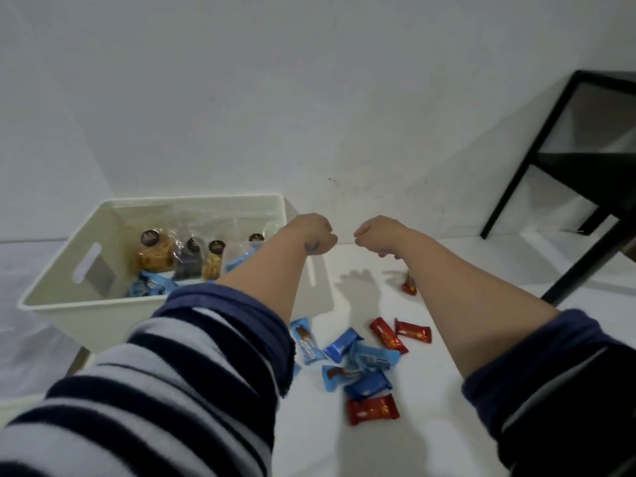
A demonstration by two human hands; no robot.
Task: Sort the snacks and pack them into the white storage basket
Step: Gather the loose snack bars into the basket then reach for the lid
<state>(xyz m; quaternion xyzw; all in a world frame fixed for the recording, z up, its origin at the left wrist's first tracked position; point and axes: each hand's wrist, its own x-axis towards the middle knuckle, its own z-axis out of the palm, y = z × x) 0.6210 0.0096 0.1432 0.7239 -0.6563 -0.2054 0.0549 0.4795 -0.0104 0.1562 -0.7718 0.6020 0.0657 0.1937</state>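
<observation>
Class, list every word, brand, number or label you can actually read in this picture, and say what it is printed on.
None can be read.
Blue wrappers on the table: print too blurred.
Red wrappers: pale print, illegible.
Round dark labels on the clear bags in the white basket: too small to read.
Dark mark on the left hand: unclear, not legible text.

This looks like a room in a home. The wall (241,98) is plain and white, with a few small marks low down. A white table (430,425) stands against it. A black shelf (550,139) with thin legs stands in the corner on the right. A white basket (86,304) on the table holds bags of cookies (155,251). Small red and blue snacks (361,359) lie loose on the table. The person wears a soft striped sleeve (155,390), like clothes for home.
</observation>
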